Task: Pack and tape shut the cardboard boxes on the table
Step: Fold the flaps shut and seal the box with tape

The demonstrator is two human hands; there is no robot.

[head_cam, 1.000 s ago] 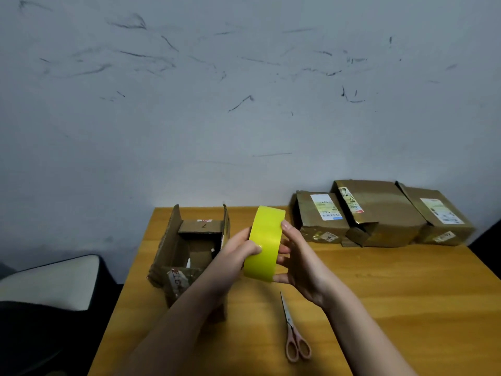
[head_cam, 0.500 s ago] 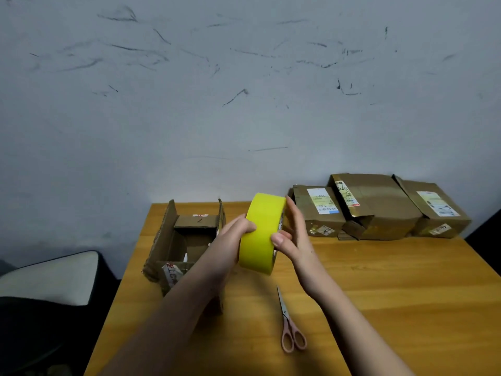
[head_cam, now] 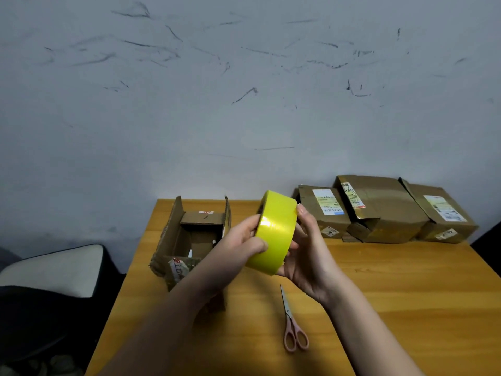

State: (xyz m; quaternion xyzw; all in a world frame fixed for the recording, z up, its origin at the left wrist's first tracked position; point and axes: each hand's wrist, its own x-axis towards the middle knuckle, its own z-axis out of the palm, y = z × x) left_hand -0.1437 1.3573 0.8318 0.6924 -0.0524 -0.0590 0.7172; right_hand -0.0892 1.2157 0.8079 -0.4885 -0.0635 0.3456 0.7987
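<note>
A wide roll of yellow tape is held up over the middle of the wooden table. My left hand grips its left side with the thumb on the outer band. My right hand cups its right side, fingers curled round the rim. To the left stands an open cardboard box with its flaps up and small items inside. Three closed labelled boxes lie in a row at the back right.
Pink-handled scissors lie on the table below my right hand. A dark chair with a pale cushion stands off the table's left edge. A scuffed grey wall rises right behind the table.
The roll has turned in my hands, tilting so more of its outer band faces me. My right-hand fingers shifted around its rim. The camera moved slightly.
</note>
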